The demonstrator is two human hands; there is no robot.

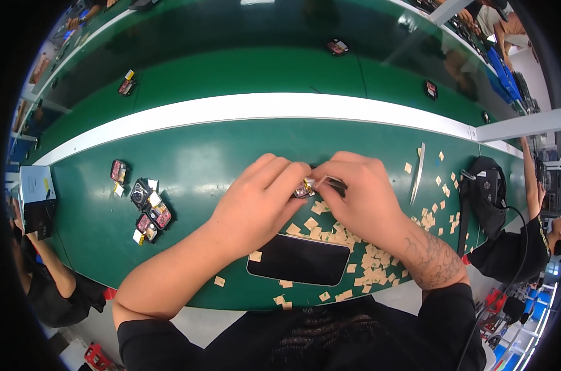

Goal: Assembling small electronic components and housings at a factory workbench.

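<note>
My left hand (pixel 265 191) is closed round a small electronic device (pixel 304 188). Pale and yellow bits show on its exposed inside, and my fingers cover most of it. Close against it, my right hand (pixel 361 191) pinches a thin dark tool (pixel 336 183), partly hidden by the fingers; its exact kind is unclear. Both hands meet above the middle of the green table. Below them lies a black-screened phone (pixel 299 260), with many small beige square pieces (pixel 374 263) scattered beside it and a few on it.
Several opened small devices (pixel 153 213) lie at the left, near a box (pixel 38 185). A long metal strip (pixel 418 174) and a black bag (pixel 486 198) are at the right. Behind a white rail (pixel 262 106), more devices (pixel 338 47) sit on a green surface. Other people work nearby.
</note>
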